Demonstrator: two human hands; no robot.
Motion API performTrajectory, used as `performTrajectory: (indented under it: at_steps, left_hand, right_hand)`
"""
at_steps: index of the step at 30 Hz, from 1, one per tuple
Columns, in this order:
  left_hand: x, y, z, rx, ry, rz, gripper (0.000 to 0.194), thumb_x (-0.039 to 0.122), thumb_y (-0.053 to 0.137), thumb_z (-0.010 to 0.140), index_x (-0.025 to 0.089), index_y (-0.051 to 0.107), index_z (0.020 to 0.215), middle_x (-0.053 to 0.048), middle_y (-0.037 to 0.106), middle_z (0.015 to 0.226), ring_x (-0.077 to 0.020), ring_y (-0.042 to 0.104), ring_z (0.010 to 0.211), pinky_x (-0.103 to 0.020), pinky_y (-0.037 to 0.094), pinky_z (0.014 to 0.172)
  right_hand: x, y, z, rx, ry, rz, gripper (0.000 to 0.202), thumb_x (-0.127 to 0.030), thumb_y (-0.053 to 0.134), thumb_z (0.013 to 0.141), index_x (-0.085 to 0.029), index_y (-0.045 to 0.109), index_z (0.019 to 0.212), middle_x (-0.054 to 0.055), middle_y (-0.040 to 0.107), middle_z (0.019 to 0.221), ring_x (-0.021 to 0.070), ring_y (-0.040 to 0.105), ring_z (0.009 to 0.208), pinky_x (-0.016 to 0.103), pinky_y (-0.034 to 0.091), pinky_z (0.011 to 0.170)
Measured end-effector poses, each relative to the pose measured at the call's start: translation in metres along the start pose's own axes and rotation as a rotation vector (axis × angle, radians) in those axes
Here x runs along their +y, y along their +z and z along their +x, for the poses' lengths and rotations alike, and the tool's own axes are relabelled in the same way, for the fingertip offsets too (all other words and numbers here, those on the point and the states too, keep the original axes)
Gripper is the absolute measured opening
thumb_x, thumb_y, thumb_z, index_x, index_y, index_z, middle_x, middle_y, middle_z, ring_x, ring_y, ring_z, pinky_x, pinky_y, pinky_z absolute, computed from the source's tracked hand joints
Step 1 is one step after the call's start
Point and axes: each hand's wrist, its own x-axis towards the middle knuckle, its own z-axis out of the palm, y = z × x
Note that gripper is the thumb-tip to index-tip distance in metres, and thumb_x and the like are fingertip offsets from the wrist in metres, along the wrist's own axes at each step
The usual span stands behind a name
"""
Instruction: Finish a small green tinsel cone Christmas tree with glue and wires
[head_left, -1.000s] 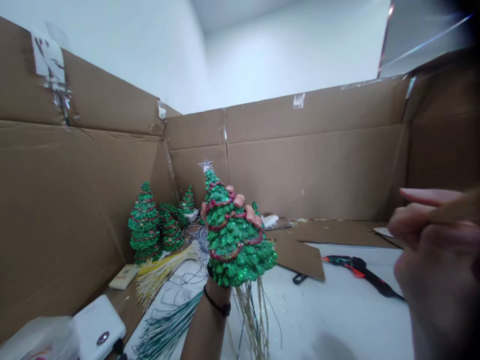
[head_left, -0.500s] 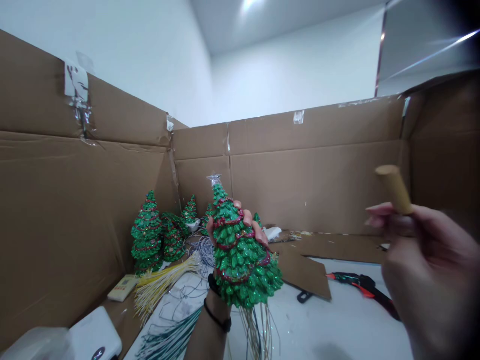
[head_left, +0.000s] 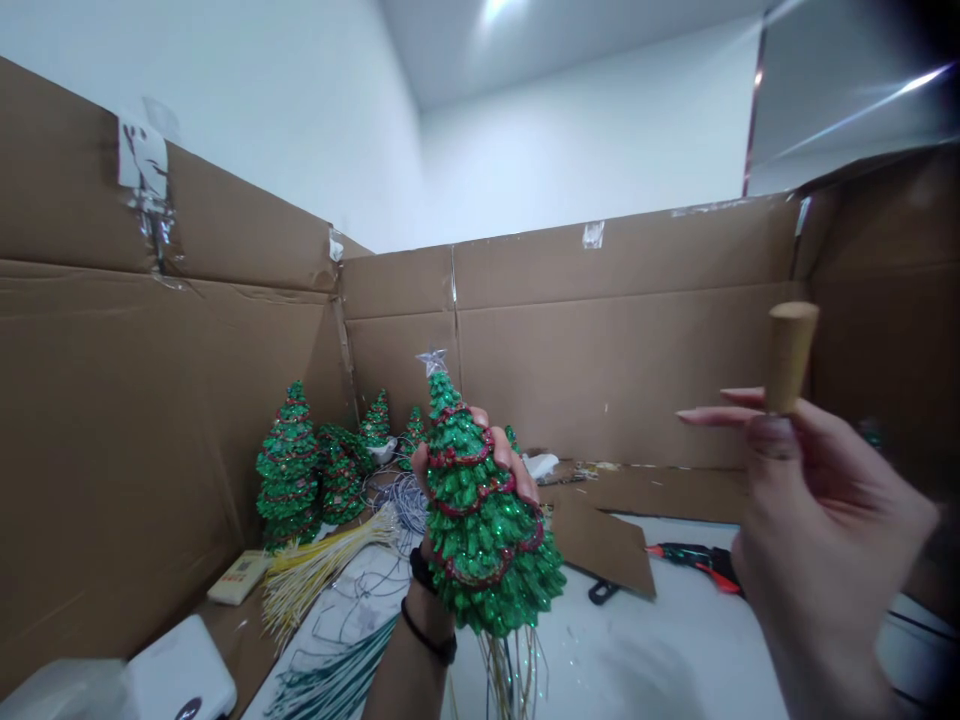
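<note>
Christmas tree [head_left: 487, 545] raised over the table [head_left: 585, 655], tilted, gripped from behind by wrapped fingers of the left hand [head_left: 502, 452]. Well apart, to the right: wooden handle [head_left: 790, 355] pinched in the right hand [head_left: 817, 530], two fingertips stretched out, lower end hidden. Red garland [head_left: 450, 460] and clear star [head_left: 432, 361] already on; anything left to add, impossible to tell. Glue gun [head_left: 694, 555] lying toward the table's far edge, unheld. Similar trees [head_left: 289, 470] standing at the far left corner, garlanded, no star visible on the leftmost.
</note>
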Motion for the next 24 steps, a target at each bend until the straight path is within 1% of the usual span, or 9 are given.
performTrajectory:
  at_steps: [5,6,8,10,12,15,18,21,24]
  left_hand:
    - [-0.004,-0.007,0.005,-0.099,0.006,-0.031,0.047,0.066,0.053,0.069,0.022,0.045,0.084,0.003,0.050,0.059,-0.0160,0.057,0.042,-0.028,0.048,0.038]
    - [-0.005,-0.009,0.006,-0.109,0.008,-0.036,0.047,0.066,0.053,0.069,0.023,0.046,0.084,0.003,0.050,0.059,-0.0164,0.057,0.042,-0.028,0.048,0.038]
    - [-0.007,-0.012,0.008,-0.122,0.012,-0.030,0.049,0.067,0.053,0.067,0.023,0.046,0.084,0.004,0.049,0.058,-0.0167,0.056,0.042,-0.029,0.047,0.037]
    - [-0.007,-0.015,0.009,-0.128,-0.002,0.016,0.052,0.070,0.053,0.064,0.023,0.046,0.085,0.004,0.047,0.057,-0.0167,0.055,0.041,-0.029,0.046,0.037]
    - [-0.006,-0.016,0.010,-0.093,-0.025,0.084,0.056,0.073,0.052,0.063,0.024,0.048,0.089,0.003,0.049,0.059,-0.0167,0.056,0.044,-0.030,0.047,0.041]
    - [-0.006,-0.013,0.006,0.033,-0.042,0.146,0.057,0.073,0.047,0.068,0.027,0.051,0.101,0.000,0.057,0.073,-0.0173,0.059,0.056,-0.033,0.049,0.052]
    - [-0.011,-0.009,0.003,0.088,-0.127,0.117,0.055,0.071,0.044,0.073,0.026,0.057,0.102,-0.003,0.063,0.085,-0.0194,0.062,0.071,-0.037,0.052,0.068]
    - [-0.018,-0.008,0.003,0.061,-0.193,0.048,0.052,0.069,0.045,0.077,0.024,0.064,0.094,-0.004,0.067,0.092,-0.0211,0.064,0.087,-0.038,0.051,0.082]
    - [-0.021,-0.010,0.010,0.051,-0.172,0.065,0.050,0.068,0.048,0.078,0.025,0.066,0.097,-0.004,0.068,0.101,-0.0228,0.062,0.099,-0.036,0.051,0.084]
  right_hand:
    - [0.004,0.004,-0.003,-0.064,0.100,0.097,0.016,-0.033,0.057,0.088,-0.019,0.063,0.082,0.004,0.070,0.075,0.0186,0.068,0.079,0.035,0.049,0.080]
    - [0.005,0.005,-0.004,-0.071,0.125,0.119,0.018,-0.034,0.057,0.087,-0.019,0.063,0.080,0.004,0.070,0.078,0.0188,0.068,0.080,0.036,0.049,0.081]
    - [0.004,0.008,-0.008,-0.089,0.147,0.136,0.019,-0.034,0.058,0.086,-0.018,0.066,0.080,0.006,0.068,0.092,0.0195,0.065,0.089,0.038,0.048,0.084]
    - [0.001,0.011,-0.013,-0.123,0.129,0.095,0.019,-0.035,0.057,0.086,-0.019,0.067,0.081,0.006,0.064,0.107,0.0196,0.061,0.098,0.036,0.047,0.085]
    - [-0.001,0.017,-0.022,-0.184,0.113,0.068,0.021,-0.035,0.054,0.088,-0.020,0.066,0.080,0.005,0.061,0.111,0.0183,0.057,0.100,0.033,0.045,0.083]
    - [-0.006,0.029,-0.037,-0.222,0.187,0.195,0.025,-0.035,0.049,0.091,-0.020,0.062,0.077,0.004,0.062,0.103,0.0161,0.057,0.095,0.031,0.044,0.082]
    - [-0.014,0.040,-0.051,-0.177,0.309,0.353,0.025,-0.036,0.049,0.091,-0.019,0.060,0.076,0.003,0.057,0.093,0.0141,0.056,0.090,0.029,0.045,0.080]
    - [-0.022,0.044,-0.058,-0.112,0.468,0.436,0.026,-0.038,0.051,0.090,-0.019,0.058,0.075,0.001,0.051,0.079,0.0106,0.052,0.068,0.025,0.045,0.063]
    - [-0.029,0.040,-0.059,0.038,0.441,0.434,0.023,-0.039,0.051,0.090,-0.020,0.058,0.079,-0.001,0.045,0.068,0.0091,0.043,0.058,0.021,0.038,0.052]
